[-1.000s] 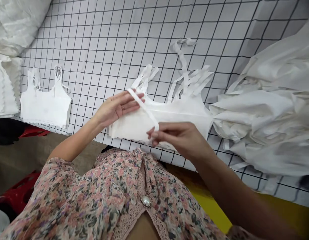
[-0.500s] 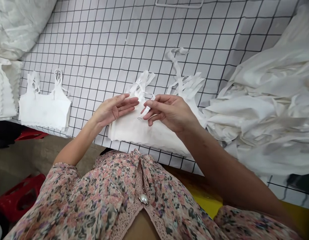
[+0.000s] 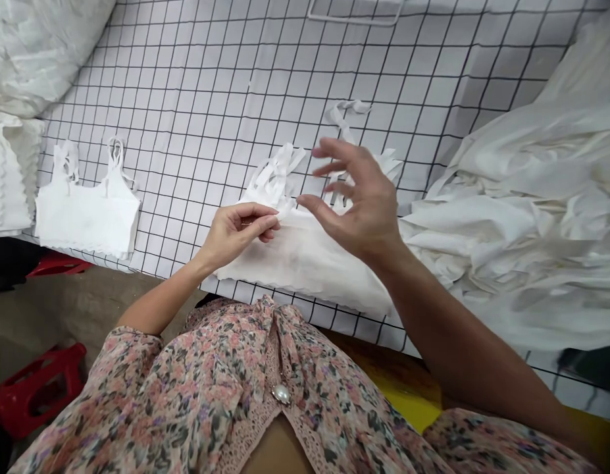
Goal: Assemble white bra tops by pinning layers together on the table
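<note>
The left hand [image 3: 238, 234] is bent at the wrist, thumb and fingertips pinched on what looks like a strap [image 3: 286, 209] of a white cropped camisole [image 3: 305, 260] (the fingers hide the exact grip). The camisole lies flat near the front edge of the grid-marked bench [image 3: 383, 79]. The right hand [image 3: 358, 197] has lifted away from the strap it was fingering a moment earlier, and now hangs open, fingers spread, above the camisole. A second camisole [image 3: 87, 220] lies toward the left edge, and a heap of white fabric [image 3: 512, 224] lies along the right.
</note>
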Demonstrator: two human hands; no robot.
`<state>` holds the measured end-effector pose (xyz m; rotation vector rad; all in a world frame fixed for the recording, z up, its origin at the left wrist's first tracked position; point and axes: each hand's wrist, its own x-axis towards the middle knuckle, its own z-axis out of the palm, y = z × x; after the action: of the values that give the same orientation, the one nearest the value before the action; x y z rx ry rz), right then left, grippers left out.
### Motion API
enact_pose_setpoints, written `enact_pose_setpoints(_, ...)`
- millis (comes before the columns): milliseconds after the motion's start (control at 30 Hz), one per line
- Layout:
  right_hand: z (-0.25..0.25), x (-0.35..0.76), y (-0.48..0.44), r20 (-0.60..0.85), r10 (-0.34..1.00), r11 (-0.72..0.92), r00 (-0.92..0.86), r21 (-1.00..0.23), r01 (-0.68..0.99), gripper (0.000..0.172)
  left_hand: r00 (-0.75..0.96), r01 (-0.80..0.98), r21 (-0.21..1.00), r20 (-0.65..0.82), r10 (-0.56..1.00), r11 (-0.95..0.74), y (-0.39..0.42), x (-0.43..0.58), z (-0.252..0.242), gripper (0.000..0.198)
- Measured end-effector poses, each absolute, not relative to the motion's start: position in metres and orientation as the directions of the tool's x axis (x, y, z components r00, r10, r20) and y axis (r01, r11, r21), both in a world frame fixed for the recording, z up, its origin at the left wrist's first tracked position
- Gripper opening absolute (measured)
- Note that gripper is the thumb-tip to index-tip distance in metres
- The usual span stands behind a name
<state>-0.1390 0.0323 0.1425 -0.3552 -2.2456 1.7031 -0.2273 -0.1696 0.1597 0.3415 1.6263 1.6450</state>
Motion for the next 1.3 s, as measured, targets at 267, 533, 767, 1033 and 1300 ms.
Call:
enact_pose_setpoints(267,0.145,-0.14,0.04,0.212,-0.003,0.486,-0.977,-0.854,-0.186,0.015,-0.67,-0.06,0.976,-0.195,0.716,0.209,-0.167,-0.233,0.155,0.024)
enact_pose_setpoints(533,0.127,-0.13,0.049,0.244,0.12,0.492,-0.962,-0.856,-0.155,0.01,-0.605,0.703,0.528,0.092,0.791,0.477,-0.171,-0.224,0.111,0.023)
enact_pose_setpoints(767,0.1,-0.115,0.03,0.292,0.184,0.566,-0.939,-0.812,-0.142,0.011,-0.597,0.746,0.488,0.19,0.779,0.453,-0.172,-0.212,0.092,0.021)
enact_pose_setpoints(1033,0.095,-0.101,0.029,0.276,0.078,0.691,-0.958,-0.707,-0.148,0.01,-0.554,0.771,0.516,0.252,0.793,0.374,-0.174,-0.208,0.086,0.016)
enact_pose_setpoints(1300,0.101,-0.094,0.025,0.432,0.098,0.687,-0.897,-0.681,-0.253,0.022,-0.518,0.797,0.484,0.241,0.821,0.361,-0.173,-0.207,0.083,0.011)
